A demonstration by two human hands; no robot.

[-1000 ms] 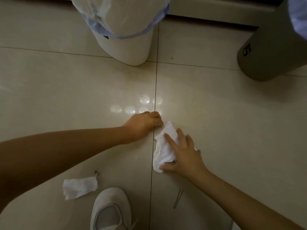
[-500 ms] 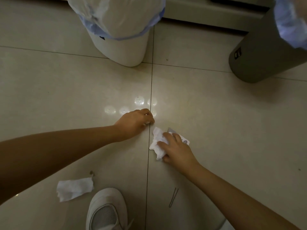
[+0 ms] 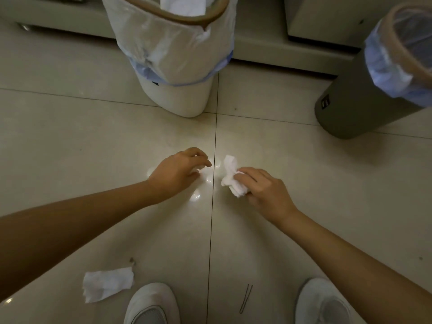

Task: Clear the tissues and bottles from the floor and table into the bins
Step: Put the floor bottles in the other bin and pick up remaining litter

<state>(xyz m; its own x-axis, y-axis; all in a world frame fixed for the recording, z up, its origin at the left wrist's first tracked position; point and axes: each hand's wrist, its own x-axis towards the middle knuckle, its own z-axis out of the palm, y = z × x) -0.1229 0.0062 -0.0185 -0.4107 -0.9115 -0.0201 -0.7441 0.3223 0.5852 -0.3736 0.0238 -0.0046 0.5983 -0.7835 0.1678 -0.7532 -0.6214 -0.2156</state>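
Head view: right hand (image 3: 264,190) fingers curl round crumpled tissue (image 3: 232,180), left hand (image 3: 178,173) loosely curled, empty; carry w/ firm grip over white bin (image 3: 177,57) just beyond.

Tissues outside bins: two. Crumpled tissue (image 3: 231,177) in right hand (image 3: 264,191); flat tissue (image 3: 107,283) on floor (image 3: 70,148) near left shoe (image 3: 149,305).
More white paper visible inside white bin; count unclear.
Bins: two. White bin (image 3: 177,54), grey bin (image 3: 374,90), each with plastic liner.
Hands: two. Left hand (image 3: 177,171) holds nothing.
Shoes: two, second being right shoe (image 3: 323,302).
Thin bent wire (image 3: 245,299) on floor: one.
Bottles in view: none.
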